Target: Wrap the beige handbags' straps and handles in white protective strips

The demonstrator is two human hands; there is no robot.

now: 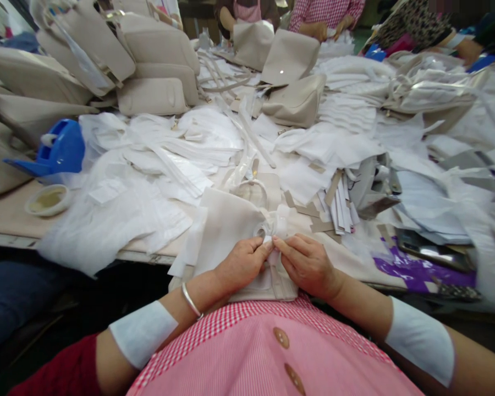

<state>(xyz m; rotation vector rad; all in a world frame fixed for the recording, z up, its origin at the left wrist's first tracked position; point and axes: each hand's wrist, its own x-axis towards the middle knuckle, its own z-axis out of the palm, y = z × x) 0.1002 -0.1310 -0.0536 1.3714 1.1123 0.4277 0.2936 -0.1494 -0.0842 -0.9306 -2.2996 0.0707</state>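
Note:
My left hand (244, 263) is closed, thumb and forefinger pinching a small white strip (268, 238) that looks like thin wrapping. From the other side my right hand (309, 263) pinches at the same spot, its fingertips almost touching the left ones. What lies between the right fingertips is too small to make out. Just above them a round metal ring (260, 231) shows. Under both hands lies a beige bag (286, 290) at the table's front edge, partly covered by a white sheet (226, 217). A looped handle (251, 184) stands behind it.
Beige bags (152, 96) are piled at the back left, near a blue tape dispenser (61, 151) and a small dish (47, 199). A grey tape dispenser (375, 187) and a phone (433, 250) lie right. White wrapping (119, 203) spreads over the table. Other people's hands (324, 30) work opposite.

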